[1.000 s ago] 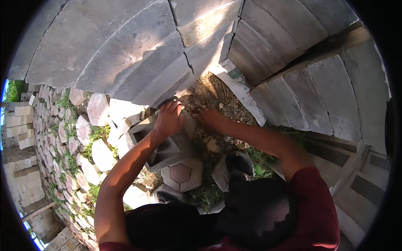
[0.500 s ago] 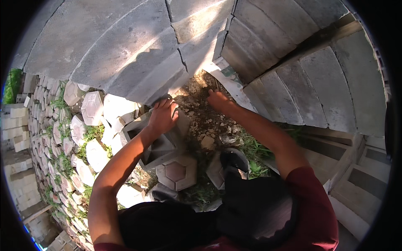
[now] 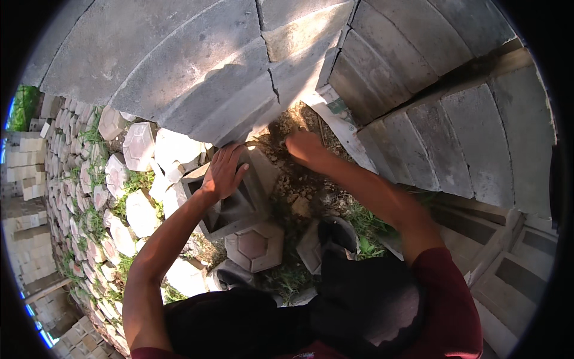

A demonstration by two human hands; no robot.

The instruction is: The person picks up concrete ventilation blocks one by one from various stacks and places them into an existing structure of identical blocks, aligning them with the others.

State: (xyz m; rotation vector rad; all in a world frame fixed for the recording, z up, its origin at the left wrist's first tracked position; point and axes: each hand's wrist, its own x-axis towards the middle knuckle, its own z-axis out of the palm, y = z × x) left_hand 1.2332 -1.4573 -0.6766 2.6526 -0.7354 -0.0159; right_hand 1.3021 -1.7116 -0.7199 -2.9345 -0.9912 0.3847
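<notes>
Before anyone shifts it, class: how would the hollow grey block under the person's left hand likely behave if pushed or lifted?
The hollow grey block looks like concrete, so it is probably stiff and fairly heavy. Its open cavities likely make it lighter than a solid one. Its flat sides and square corners make rolling unlikely.

I see the hollow block (image 3: pixel 238 206) in plain grey, the paver (image 3: pixel 254 246) grey-rimmed around a dusty-pink hexagon — and brown soil (image 3: pixel 311 179) flecked with pale chips. The sleeve (image 3: pixel 445 287) is maroon, the sheet (image 3: pixel 342 124) white with green — the grass (image 3: pixel 366 246) bright green.
</notes>
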